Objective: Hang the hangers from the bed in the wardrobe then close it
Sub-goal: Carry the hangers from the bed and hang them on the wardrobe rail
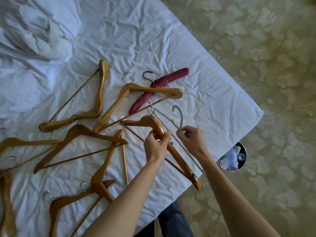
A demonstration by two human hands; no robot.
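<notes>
Several wooden hangers lie scattered on the bed's white sheet (196, 62). My left hand (156, 145) grips one wooden hanger (181, 161) near its neck, close to the bed's corner. My right hand (190, 138) pinches a thin pale green wire hanger (177, 118) just below its hook. A maroon padded hanger (160, 89) rests further back, partly under another wooden hanger (136, 93). More wooden hangers (80, 137) spread across the left half of the bed. The wardrobe is out of view.
A crumpled white pillow (37, 29) sits at the back left. A small round metal bin (232, 158) with plastic bottles stands on the patterned carpet (265, 82) by the bed's corner. My dark trouser leg (172, 219) shows at the bed's near edge.
</notes>
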